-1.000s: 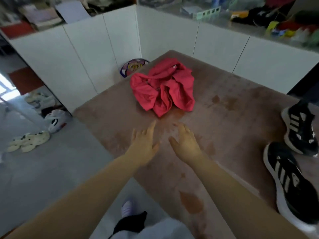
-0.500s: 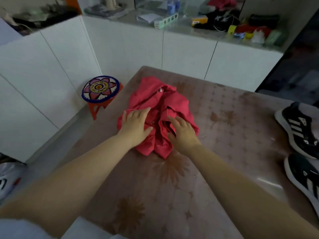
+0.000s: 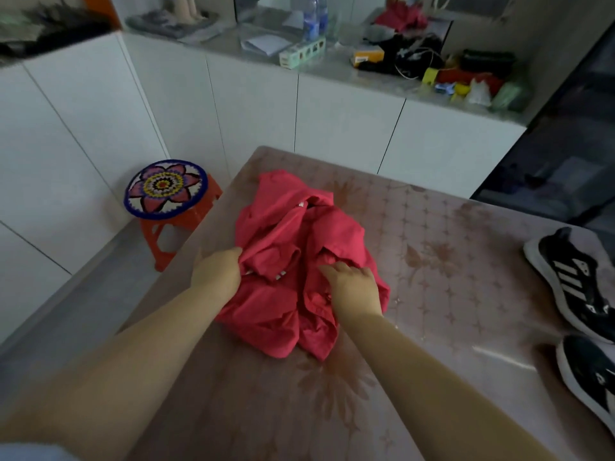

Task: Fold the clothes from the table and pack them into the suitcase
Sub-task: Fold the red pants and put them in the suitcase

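A crumpled red shirt (image 3: 293, 227) lies in a heap on the brown flower-patterned table (image 3: 432, 261). My left hand (image 3: 218, 272) grips the heap's left edge, its fingers curled into the cloth. On the heap's right side my right hand (image 3: 354, 286) has its fingertips tucked into a fold of the cloth. No suitcase is in view.
Two black sneakers with white stripes (image 3: 572, 277) (image 3: 592, 377) sit at the table's right edge. An orange stool with a flower cushion (image 3: 166, 191) stands on the floor left of the table. White cabinets (image 3: 332, 128) with a cluttered counter run behind.
Both hands reached forward from the bare table onto the red shirt. They lay flat on it half a second ago and now curl into the cloth.
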### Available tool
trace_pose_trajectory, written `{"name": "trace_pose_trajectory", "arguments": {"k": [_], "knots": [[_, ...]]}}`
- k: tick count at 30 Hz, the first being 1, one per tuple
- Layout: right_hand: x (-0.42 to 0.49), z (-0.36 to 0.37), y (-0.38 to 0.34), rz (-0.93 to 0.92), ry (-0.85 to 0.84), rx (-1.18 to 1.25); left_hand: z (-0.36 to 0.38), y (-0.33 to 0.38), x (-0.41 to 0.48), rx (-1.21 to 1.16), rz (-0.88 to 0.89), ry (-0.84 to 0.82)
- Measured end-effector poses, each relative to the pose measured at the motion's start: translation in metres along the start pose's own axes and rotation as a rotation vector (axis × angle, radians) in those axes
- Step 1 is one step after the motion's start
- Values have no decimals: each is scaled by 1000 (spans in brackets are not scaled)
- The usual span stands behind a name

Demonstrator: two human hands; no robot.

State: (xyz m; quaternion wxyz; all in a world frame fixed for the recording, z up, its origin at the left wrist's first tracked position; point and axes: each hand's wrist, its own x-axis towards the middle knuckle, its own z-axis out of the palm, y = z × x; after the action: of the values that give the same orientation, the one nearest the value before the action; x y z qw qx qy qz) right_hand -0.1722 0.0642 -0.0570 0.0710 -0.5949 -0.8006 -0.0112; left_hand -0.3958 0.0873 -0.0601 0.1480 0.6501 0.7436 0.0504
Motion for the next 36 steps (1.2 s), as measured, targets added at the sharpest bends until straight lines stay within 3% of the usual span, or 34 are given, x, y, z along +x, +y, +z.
{"name": "trace_pose_trajectory", "arguments": {"k": [4,7,12,20,25,29,33,36], "knots": [[-21,-9,9,17,-40,119,-4,15,-15,-23,60,24],[-38,-15,8,-8,-233,167,-2,36,-27,24,117,74],[-44,-21,5,-47,-212,227,-5,47,-43,5,183,182],[-13,-5,1,104,-275,250,-28,7,-43,-379,135,358],[-4,6,-5,41,-209,60,-26,-33,-32,-407,70,237],[-7,4,-1,-60,-52,170,-14,-37,-30,-409,39,143],[-34,-9,27,-150,19,96,-4,-16,-38,-284,108,174],[-79,-15,58,-120,53,109,1,12,-55,-274,214,172]]}}
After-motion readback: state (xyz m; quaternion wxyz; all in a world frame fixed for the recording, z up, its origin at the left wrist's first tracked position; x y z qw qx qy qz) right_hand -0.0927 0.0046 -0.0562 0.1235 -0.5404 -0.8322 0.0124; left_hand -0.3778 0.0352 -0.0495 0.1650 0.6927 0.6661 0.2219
